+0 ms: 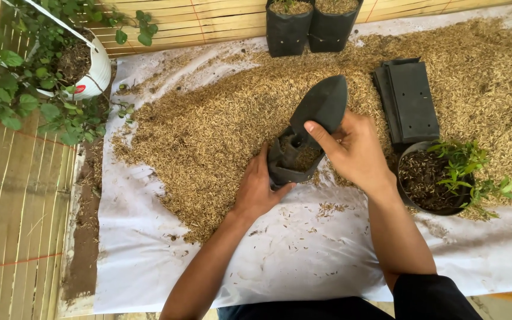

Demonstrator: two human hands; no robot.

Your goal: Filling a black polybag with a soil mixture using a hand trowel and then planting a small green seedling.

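grow bag: matt black plastic | sheet: smooth white | mat: slatted bamboo

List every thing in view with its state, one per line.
Black grow bag: open, partly filled with husk.
Left hand: holding the bag's side.
Right hand: gripping a dark scoop.
Two black bags: upright, filled.
Flat bag stack: empty, folded.
Black pot: planted.
White pot: planted.
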